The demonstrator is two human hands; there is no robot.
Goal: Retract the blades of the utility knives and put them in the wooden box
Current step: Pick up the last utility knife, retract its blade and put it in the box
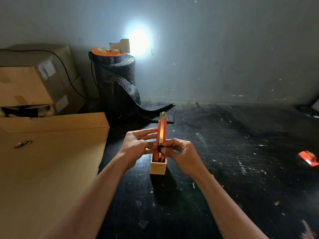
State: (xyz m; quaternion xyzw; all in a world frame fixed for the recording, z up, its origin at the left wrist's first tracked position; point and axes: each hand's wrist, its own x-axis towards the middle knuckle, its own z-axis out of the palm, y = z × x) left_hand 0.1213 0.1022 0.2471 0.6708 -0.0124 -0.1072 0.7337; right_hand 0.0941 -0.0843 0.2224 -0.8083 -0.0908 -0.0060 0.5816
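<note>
One wide-angle camera on the person's head looks forward and down, close over the scuffed black bench (224, 169), facing the grey wall (224, 49) behind.

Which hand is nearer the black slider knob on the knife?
Right. The right hand pinches the black slider knob with its fingertips. The left hand holds the orange utility knife beside it, fingers higher along the body, above the wooden box.

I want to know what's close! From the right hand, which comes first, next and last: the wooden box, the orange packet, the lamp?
From the right hand:
1. Wooden box, just below-left of it.
2. Orange packet, far right on the dark table.
3. Lamp, at the back by the wall.
</note>
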